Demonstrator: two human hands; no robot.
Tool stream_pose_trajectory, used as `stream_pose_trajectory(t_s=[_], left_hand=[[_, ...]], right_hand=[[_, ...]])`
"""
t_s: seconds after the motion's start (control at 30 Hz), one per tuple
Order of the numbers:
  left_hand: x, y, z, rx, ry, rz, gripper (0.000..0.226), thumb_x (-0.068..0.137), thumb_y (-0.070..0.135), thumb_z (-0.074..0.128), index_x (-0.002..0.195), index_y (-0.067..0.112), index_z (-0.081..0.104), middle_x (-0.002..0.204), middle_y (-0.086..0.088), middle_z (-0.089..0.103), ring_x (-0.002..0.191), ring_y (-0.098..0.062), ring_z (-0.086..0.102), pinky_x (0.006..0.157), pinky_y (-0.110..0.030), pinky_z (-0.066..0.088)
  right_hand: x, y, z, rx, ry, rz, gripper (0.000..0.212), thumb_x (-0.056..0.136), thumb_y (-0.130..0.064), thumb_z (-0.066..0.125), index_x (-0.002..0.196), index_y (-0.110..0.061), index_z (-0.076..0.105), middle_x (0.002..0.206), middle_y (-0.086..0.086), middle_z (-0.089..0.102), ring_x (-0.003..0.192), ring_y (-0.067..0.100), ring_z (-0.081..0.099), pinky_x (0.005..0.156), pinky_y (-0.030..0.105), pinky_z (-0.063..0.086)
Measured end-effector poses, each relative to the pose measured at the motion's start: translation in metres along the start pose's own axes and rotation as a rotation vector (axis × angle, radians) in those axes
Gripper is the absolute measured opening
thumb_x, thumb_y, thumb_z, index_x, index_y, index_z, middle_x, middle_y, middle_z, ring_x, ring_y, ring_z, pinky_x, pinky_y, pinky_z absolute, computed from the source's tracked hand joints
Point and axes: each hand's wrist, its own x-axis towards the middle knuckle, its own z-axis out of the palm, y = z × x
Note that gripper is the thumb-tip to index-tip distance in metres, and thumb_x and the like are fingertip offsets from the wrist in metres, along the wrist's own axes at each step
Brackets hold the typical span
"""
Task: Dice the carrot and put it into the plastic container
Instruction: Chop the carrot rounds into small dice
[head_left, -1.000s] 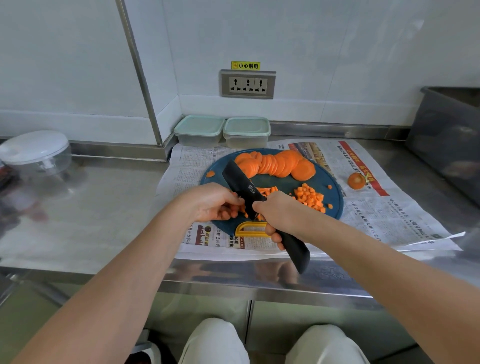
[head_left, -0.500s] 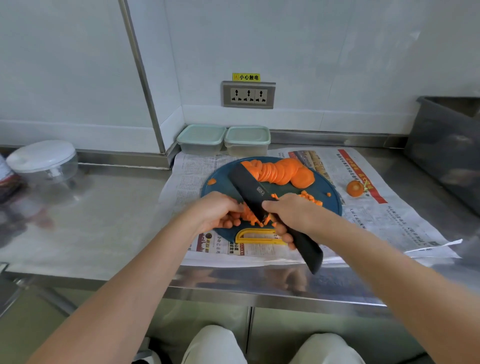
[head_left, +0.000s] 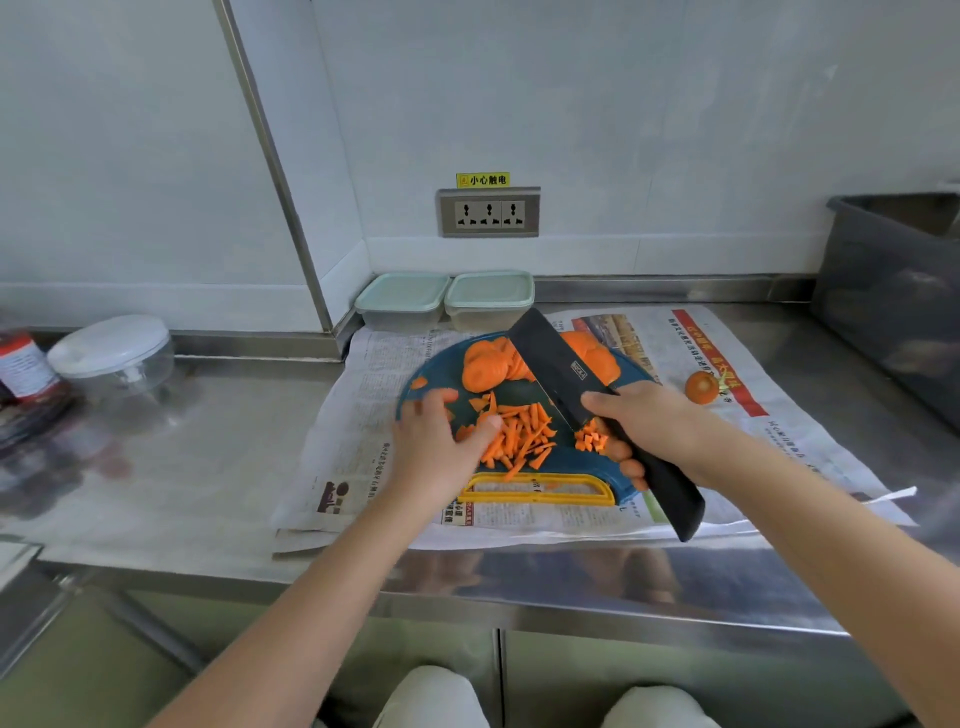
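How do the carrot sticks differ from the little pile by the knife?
The carrot sticks are long strips, loosely spread; the diced pile is small cubes, bunched. The left hand touches the sticks; the pile sits by the knife. Both lie on the blue board.

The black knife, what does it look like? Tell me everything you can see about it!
The knife is all black, with a wide, rectangular blade like a cleaver and a small pale label on its side. The right hand grips it where blade meets handle, and the handle pokes out towards the person. The blade slants away over the round carrot slices on the blue cutting board, its near end beside the diced carrot.
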Motion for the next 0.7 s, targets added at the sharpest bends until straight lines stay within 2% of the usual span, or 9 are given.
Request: stream_pose_trajectory(t_s=[0.03, 0.1, 0.17, 0.23, 0.37, 0.5, 0.7], left_hand=[[-0.009, 0.004, 0.009, 0.108, -0.028, -0.013, 0.085, 0.081, 0.064, 0.055, 0.145, 0.016, 0.027, 0.146, -0.011, 0.028, 0.136, -0.030, 0.029, 0.110, -0.043, 0.030], [-0.019, 0.013, 0.028, 0.244, -0.078, -0.074, 0.110, 0.076, 0.075, 0.050, 0.152, 0.011, 0.002, 0.157, -0.014, 0.001, 0.145, -0.036, 0.003, 0.116, -0.047, 0.010], [-0.016, 0.022, 0.043, 0.237, -0.064, -0.147, 0.119, 0.074, 0.080, 0.046, 0.151, 0.009, -0.010, 0.158, -0.018, -0.010, 0.145, -0.038, -0.005, 0.116, -0.049, 0.000], [-0.006, 0.031, 0.053, 0.213, -0.010, -0.205, 0.121, 0.074, 0.080, 0.046, 0.150, 0.007, -0.013, 0.157, -0.021, -0.010, 0.145, -0.039, -0.005, 0.116, -0.051, -0.002], [0.005, 0.051, 0.068, 0.202, 0.080, -0.246, 0.112, 0.079, 0.074, 0.048, 0.150, 0.007, -0.008, 0.157, -0.022, -0.003, 0.145, -0.039, 0.000, 0.115, -0.053, 0.000], [0.013, 0.058, 0.079, 0.288, 0.134, -0.262, 0.099, 0.084, 0.068, 0.047, 0.151, 0.007, 0.008, 0.155, -0.024, 0.006, 0.143, -0.042, 0.004, 0.113, -0.059, 0.002], [0.018, 0.059, 0.084, 0.308, 0.213, -0.176, 0.054, 0.090, 0.051, 0.051, 0.134, 0.021, 0.042, 0.147, -0.016, 0.030, 0.140, -0.041, 0.015, 0.113, -0.058, 0.010]], right_hand=[[0.000, 0.002, -0.002, 0.011, 0.002, -0.007, 0.039, 0.100, -0.033, 0.045, 0.067, -0.012, 0.045, 0.046, 0.003, 0.045, 0.036, 0.017, 0.038, 0.041, 0.024, 0.038], [-0.002, 0.006, -0.004, 0.023, 0.010, -0.016, 0.039, 0.100, -0.032, 0.045, 0.067, -0.011, 0.045, 0.047, 0.004, 0.045, 0.036, 0.017, 0.039, 0.041, 0.023, 0.038], [-0.003, 0.010, -0.005, 0.036, 0.019, -0.026, 0.038, 0.100, -0.032, 0.045, 0.068, -0.011, 0.046, 0.048, 0.004, 0.045, 0.035, 0.016, 0.039, 0.040, 0.023, 0.039], [-0.003, 0.013, -0.005, 0.048, 0.027, -0.036, 0.038, 0.100, -0.032, 0.046, 0.069, -0.011, 0.046, 0.047, 0.004, 0.045, 0.035, 0.016, 0.040, 0.041, 0.023, 0.039], [-0.003, 0.017, -0.007, 0.075, 0.022, -0.040, 0.037, 0.099, -0.033, 0.046, 0.069, -0.012, 0.047, 0.047, 0.002, 0.047, 0.036, 0.016, 0.041, 0.041, 0.024, 0.040], [-0.005, 0.020, -0.010, 0.106, 0.032, -0.054, 0.039, 0.099, -0.033, 0.046, 0.067, -0.012, 0.047, 0.047, 0.003, 0.046, 0.037, 0.016, 0.040, 0.040, 0.025, 0.039], [-0.006, 0.024, -0.017, 0.100, 0.038, -0.050, 0.037, 0.099, -0.033, 0.047, 0.068, -0.012, 0.047, 0.049, 0.003, 0.048, 0.038, 0.017, 0.041, 0.042, 0.025, 0.041]])
